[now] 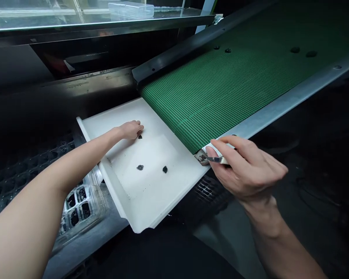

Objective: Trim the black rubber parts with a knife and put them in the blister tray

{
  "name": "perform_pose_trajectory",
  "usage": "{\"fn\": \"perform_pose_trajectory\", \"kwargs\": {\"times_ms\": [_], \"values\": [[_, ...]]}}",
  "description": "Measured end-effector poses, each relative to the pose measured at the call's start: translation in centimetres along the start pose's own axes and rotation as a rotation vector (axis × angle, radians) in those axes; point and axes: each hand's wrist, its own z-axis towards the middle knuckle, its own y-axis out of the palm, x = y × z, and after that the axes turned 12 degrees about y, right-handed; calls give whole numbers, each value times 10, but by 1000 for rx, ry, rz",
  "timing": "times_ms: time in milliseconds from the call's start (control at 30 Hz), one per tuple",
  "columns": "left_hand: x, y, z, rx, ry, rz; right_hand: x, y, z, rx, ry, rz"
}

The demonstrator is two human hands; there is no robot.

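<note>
Item: small black round moulded part (140, 136), flat, plastic by the look of it, lying on the white tray and touching the fingertips of the left hand (130, 129). Left fingers curled down over it, pinching or about to pinch; whether the part is actually gripped cannot be told.

Step, as judged: picking loose parts off the tray. The next move would call for a fine fingertip pinch, since the part is thin and lies flat on a smooth surface.

Two further small black round parts (140, 167) (164, 169), toothed or ribbed at the edge, lie apart nearer the person than the left fingers.

White smooth plastic chute tray (151, 209), shallow, raised rims, matte.

Right hand (246, 166): fingers closed on a slim bright metal tool (216, 159), seemingly tweezers, tip at the tray's corner.

Green ribbed conveyor belt (221, 89), beyond both hands, carrying more dark parts (227, 50); grey metal side rails.

Clear blister-type compartment tray (78, 205), under the left forearm, holding black parts in cells.
</note>
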Motion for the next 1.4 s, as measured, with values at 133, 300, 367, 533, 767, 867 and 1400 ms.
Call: {"fn": "perform_pose_trajectory", "kwargs": {"times_ms": [133,300,367,533,767,867,1400], "values": [[-3,-1,-1,3,-4,-21,11,12,-13,2,54,22],[-4,-2,-2,-3,-16,-59,13,17,-16,58,7,6],[-4,-6,-2,-9,-21,-77,14,17,-14,58,-2,1],[-7,-17,0,-54,-15,-98,15,16,-9,73,-52,-20],[-30,-22,-1,-59,-40,-65,17,18,-10,44,-44,-36],[-38,-20,2,-55,-76,-62,16,23,-20,95,5,9],[-45,-32,-7,-73,-151,37,-62,69,-79,58,95,456]]}}
